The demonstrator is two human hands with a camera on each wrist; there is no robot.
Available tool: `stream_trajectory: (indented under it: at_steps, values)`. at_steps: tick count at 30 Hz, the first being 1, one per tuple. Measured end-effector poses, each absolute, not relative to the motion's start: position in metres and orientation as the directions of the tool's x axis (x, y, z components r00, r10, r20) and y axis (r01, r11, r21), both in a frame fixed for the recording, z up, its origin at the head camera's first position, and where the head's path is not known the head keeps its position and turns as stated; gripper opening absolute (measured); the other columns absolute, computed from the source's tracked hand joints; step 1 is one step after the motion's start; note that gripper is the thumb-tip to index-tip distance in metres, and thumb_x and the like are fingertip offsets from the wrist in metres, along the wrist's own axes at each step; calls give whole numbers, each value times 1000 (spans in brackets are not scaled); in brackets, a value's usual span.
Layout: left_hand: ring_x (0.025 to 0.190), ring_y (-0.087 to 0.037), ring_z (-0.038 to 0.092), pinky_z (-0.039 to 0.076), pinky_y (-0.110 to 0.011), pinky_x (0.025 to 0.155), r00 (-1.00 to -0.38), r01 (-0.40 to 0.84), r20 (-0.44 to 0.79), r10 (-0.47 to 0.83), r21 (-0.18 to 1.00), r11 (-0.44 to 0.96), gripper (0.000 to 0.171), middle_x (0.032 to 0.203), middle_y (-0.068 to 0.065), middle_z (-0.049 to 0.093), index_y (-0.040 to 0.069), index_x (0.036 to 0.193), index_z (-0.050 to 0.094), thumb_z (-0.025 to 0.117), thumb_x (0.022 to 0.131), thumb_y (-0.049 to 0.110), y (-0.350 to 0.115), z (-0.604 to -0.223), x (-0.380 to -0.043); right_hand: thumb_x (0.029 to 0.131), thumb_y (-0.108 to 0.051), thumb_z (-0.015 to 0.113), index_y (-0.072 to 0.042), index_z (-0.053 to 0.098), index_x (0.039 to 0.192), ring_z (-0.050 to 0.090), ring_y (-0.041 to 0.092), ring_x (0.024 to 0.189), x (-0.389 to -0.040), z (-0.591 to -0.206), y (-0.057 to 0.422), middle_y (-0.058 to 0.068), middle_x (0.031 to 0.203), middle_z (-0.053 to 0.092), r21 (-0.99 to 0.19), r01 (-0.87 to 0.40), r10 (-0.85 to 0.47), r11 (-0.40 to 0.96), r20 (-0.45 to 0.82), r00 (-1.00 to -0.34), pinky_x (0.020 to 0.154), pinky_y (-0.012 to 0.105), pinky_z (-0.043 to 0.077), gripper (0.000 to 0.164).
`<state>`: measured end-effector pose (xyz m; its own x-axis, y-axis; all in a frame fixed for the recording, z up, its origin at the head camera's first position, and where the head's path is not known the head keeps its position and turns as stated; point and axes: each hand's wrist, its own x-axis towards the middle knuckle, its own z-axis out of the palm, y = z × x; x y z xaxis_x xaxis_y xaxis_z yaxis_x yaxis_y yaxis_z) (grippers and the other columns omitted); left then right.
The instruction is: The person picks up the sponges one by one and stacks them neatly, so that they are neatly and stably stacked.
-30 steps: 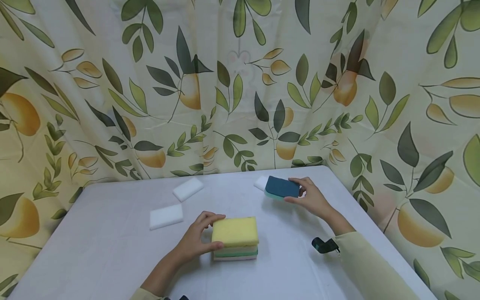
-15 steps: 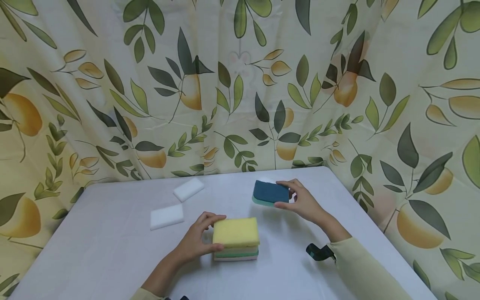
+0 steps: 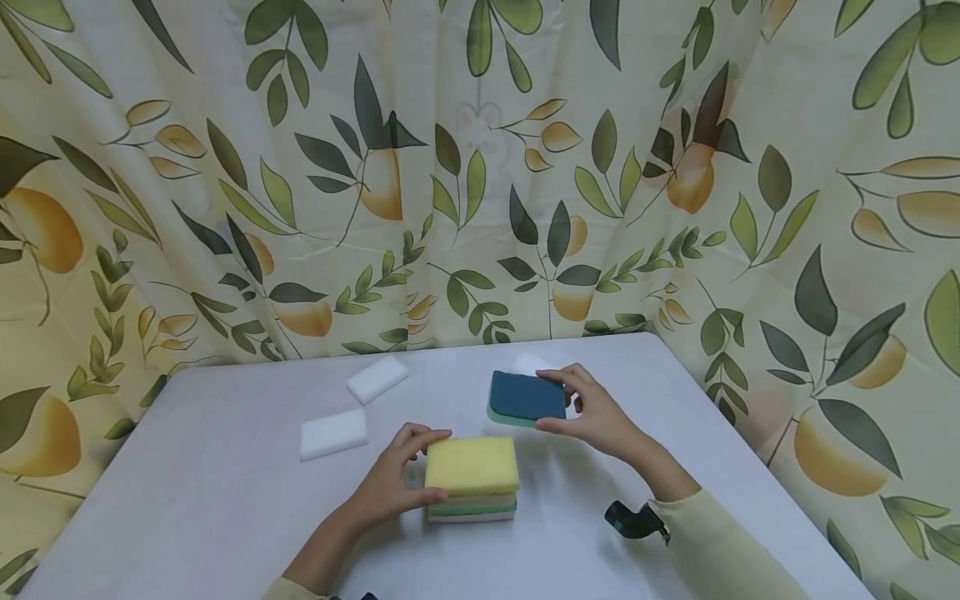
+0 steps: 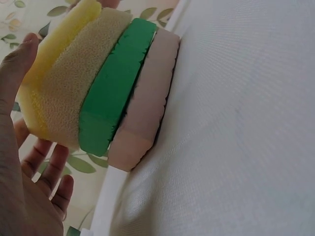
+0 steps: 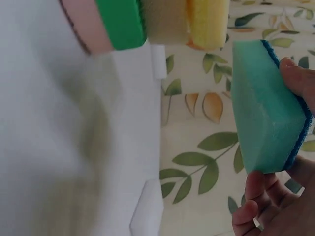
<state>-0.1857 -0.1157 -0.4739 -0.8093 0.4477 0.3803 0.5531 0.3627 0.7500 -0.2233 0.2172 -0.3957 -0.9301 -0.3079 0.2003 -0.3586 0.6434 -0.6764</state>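
Note:
A stack of sponges stands near the table's middle: a yellow sponge [image 3: 471, 465] on top, a beige layer [image 4: 81, 73] below it, then a green sponge [image 4: 115, 88] and a pink one [image 4: 147, 103] at the bottom. My left hand [image 3: 393, 483] holds the stack by its left side, thumb at the near edge and fingers at the far edge. In my right hand [image 3: 596, 417], thumb and fingers pinch a sponge [image 3: 527, 394] with a dark blue scouring face up and a mint green body beneath. It hangs above the table, behind and right of the stack, not touching it.
White foam blocks lie on the white-covered table [image 3: 187, 483]: one at left [image 3: 333, 434], another behind it [image 3: 377, 379], and a third [image 3: 531, 364] partly hidden behind the right hand's sponge. A leaf-and-fruit patterned curtain [image 3: 465, 250] hangs behind the table.
My right hand has carried the blue and mint sponge leftward and nearer, toward the stack, showing more of the white block behind it. My left hand stays put on the stack.

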Motion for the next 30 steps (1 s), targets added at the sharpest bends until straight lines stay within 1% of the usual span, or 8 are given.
stream_trajectory:
  at_steps: [5, 8, 12, 15, 21, 25, 27, 30]
  values:
    - [99, -9, 49, 46, -39, 84, -806, 561, 390, 446, 742, 367, 73, 119, 8, 50, 23, 138, 56, 84, 73, 41, -116, -475, -186, 74, -37, 86, -18, 55, 139, 45, 21, 90, -216, -391, 209, 4, 113, 50, -688, -374, -318, 622, 214, -924, 74, 33, 41, 74]
    - [99, -8, 49, 46, -40, 84, -807, 561, 389, 444, 741, 369, 73, 120, 8, 51, 26, 138, 55, 84, 73, 41, -116, -475, -186, 74, -37, 86, -18, 56, 138, 45, 20, 89, -212, -390, 205, 3, 111, 50, -689, -387, -332, 612, 220, -917, 74, 34, 41, 73]
    - [100, -8, 49, 46, -40, 84, -811, 553, 383, 442, 748, 367, 72, 120, 8, 51, 28, 138, 55, 84, 74, 42, -116, -475, -186, 74, -35, 86, -18, 55, 138, 46, 24, 88, -207, -390, 200, 1, 111, 50, -693, -408, -354, 594, 231, -906, 73, 33, 41, 73]
    - [100, -9, 49, 45, -41, 84, -812, 551, 382, 442, 751, 364, 72, 120, 8, 51, 25, 138, 55, 84, 74, 42, -116, -476, -186, 74, -36, 86, -18, 55, 139, 47, 26, 89, -204, -390, 197, 0, 112, 50, -697, -424, -368, 578, 241, -898, 73, 32, 42, 73]
    - [101, -9, 49, 45, -38, 84, -816, 546, 377, 438, 753, 368, 71, 121, 8, 50, 21, 137, 56, 84, 74, 41, -115, -476, -186, 75, -37, 85, -21, 54, 139, 45, 22, 88, -199, -391, 190, -2, 112, 50, -690, -455, -399, 563, 255, -881, 73, 30, 42, 73]
    - [100, -8, 49, 45, -36, 84, -813, 551, 383, 439, 750, 366, 73, 121, 6, 51, 15, 137, 55, 84, 74, 41, -115, -476, -186, 75, -37, 85, -21, 55, 139, 46, 21, 88, -196, -392, 185, -3, 112, 50, -695, -461, -417, 551, 249, -874, 73, 30, 42, 72]
    - [100, -8, 49, 45, -36, 83, -811, 553, 386, 438, 750, 363, 73, 122, 6, 51, 16, 137, 55, 84, 74, 40, -115, -476, -186, 75, -37, 86, -21, 55, 139, 45, 21, 89, -194, -392, 182, -3, 114, 50, -703, -455, -418, 546, 241, -876, 74, 30, 42, 73]
    - [100, -9, 49, 45, -36, 83, -811, 552, 388, 437, 754, 356, 71, 122, 6, 51, 21, 136, 55, 84, 74, 40, -115, -477, -186, 75, -37, 86, -21, 55, 139, 45, 20, 90, -192, -392, 179, -3, 116, 50, -711, -451, -424, 539, 234, -875, 75, 31, 42, 73]
